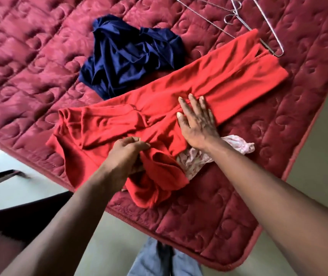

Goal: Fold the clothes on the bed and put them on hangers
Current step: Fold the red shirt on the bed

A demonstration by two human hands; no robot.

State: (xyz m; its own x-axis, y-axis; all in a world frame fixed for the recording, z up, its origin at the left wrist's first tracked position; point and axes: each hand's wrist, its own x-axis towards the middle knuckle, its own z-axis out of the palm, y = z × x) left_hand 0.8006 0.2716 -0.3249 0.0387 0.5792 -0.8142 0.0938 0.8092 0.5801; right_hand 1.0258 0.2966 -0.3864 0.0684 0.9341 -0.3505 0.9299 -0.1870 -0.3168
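The right hand [197, 126] lay flat with fingers spread, pressing down on the middle of the red garment [209, 80], which stretched across the quilted bed cover [19, 56]. Just beside it, the left hand [127, 154] had its fingers curled, pinching a bunched fold of the same garment. A pink floral cloth [241, 146] peeked from under the right wrist. Beyond the fingertips lay a crumpled navy garment [129, 54] and wire hangers [236, 12].

Red garment [179, 86] spread, rumpled; navy garment [127, 54] crumpled beside (wire hangers [258, 22] beyond) on bed [29, 62].
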